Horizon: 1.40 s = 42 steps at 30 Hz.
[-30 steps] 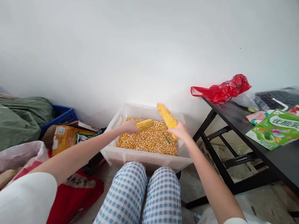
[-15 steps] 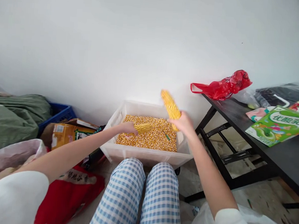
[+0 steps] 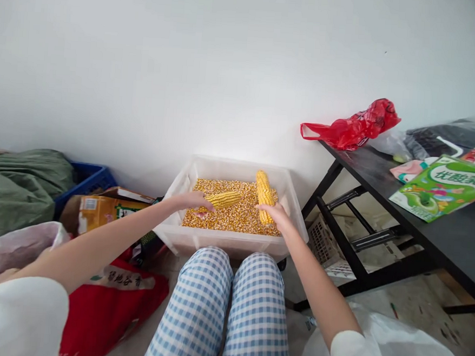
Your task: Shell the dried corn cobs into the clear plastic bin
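Observation:
My left hand (image 3: 196,201) is closed around the near-left end of an ear of corn (image 3: 224,199), which lies almost level, low over the kernels. Its fingertips are partly hidden beneath the ear. In my right hand (image 3: 274,213) is a second ear of corn (image 3: 263,190), gripped near its lower end and pointing up and away. Both ears bear rows of yellow kernels. Below them, a translucent white plastic bin (image 3: 225,239) holds a layer of loose corn kernels (image 3: 238,221).
At the right, a black table (image 3: 440,241) carries a red plastic bag (image 3: 359,127) and a green carton (image 3: 444,187). A red bag (image 3: 118,305), a blue crate (image 3: 107,178) and green cloth (image 3: 21,184) are at the left. A white wall stands behind the bin.
My right hand has lowered its ear of corn from above the bin's right side to over the kernels. My left hand has shifted slightly left, and more of its ear shows.

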### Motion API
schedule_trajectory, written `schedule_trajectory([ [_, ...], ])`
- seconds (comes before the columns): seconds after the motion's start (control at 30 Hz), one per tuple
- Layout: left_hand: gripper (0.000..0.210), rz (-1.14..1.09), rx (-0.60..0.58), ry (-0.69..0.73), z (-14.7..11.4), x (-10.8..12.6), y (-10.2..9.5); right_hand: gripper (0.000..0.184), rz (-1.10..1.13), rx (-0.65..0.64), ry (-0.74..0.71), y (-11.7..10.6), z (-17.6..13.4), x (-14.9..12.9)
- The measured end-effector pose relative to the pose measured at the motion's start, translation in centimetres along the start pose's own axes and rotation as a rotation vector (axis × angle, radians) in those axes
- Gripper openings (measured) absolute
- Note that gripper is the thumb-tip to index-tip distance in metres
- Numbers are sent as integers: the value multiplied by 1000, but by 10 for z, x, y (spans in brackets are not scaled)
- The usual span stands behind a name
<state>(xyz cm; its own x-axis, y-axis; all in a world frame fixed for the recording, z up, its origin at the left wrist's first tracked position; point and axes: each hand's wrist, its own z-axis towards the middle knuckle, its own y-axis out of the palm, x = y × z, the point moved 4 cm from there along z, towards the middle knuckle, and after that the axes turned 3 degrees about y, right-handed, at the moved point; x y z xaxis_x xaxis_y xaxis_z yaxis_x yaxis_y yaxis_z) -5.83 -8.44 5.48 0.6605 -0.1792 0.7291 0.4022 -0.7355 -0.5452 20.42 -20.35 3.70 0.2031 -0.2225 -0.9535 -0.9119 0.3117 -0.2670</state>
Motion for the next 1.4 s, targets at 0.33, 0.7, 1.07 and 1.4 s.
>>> schedule_trajectory([
  [0.33, 53, 346, -26, 355, -2, 71, -44, 37, 468, -193, 49, -8, 4, -6],
  [0.7, 51, 95, 527, 379, 22, 69, -36, 43, 729, -214, -80, 31, -33, -43],
  [1.07, 48, -970, 178, 123, 33, 37, 57, 36, 649, -337, -28, 93, -42, -43],
  [1.4, 55, -1009, 122, 278, -18, 20, 39, 29, 653, -285, 147, 38, -39, -29],
])
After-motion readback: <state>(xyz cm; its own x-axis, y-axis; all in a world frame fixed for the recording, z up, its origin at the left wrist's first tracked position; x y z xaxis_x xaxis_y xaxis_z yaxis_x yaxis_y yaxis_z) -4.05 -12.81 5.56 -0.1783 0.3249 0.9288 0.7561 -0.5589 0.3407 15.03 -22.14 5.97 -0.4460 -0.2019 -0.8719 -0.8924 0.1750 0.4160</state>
